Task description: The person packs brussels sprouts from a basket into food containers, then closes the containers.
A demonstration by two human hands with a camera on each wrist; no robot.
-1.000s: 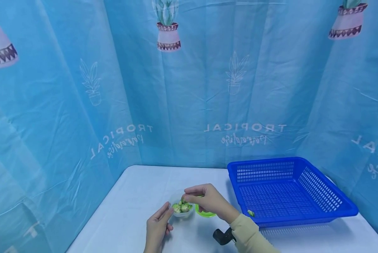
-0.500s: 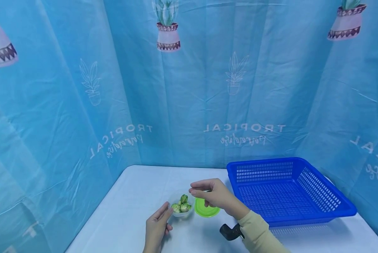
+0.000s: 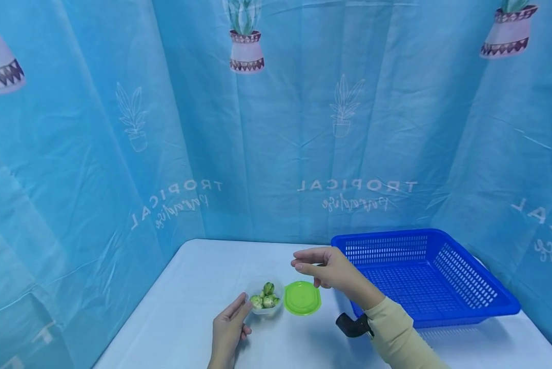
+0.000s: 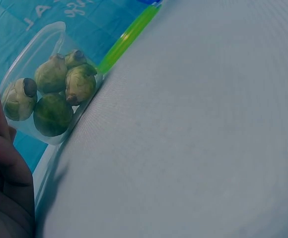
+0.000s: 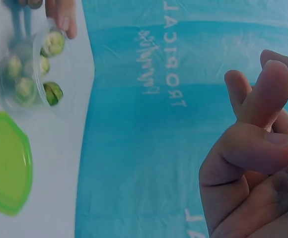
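Observation:
My left hand (image 3: 229, 328) pinches the left rim of a clear plastic container (image 3: 253, 288) standing on the white table. Several Brussels sprouts (image 4: 52, 74) lie inside it, one perched on top of the others. Beside the container, to its right, a lime-green lid (image 3: 302, 298) lies flat. My right hand (image 3: 328, 269) is raised above and behind the lid, left of a blue basket (image 3: 386, 236). Its fingers are loosely bent with nothing between them, as the right wrist view shows at the fingertips (image 5: 273, 82).
The slotted blue basket takes up the right side of the table, its near left corner hidden behind my right forearm. A black curved device (image 3: 351, 325) sticks out from the right sleeve. Blue printed curtains (image 3: 266, 154) hang behind and beside the table.
My right hand has let go of a Brussels sprout over the container, then moved up and right, uncovering the green lid. The left hand stays at the container's rim.

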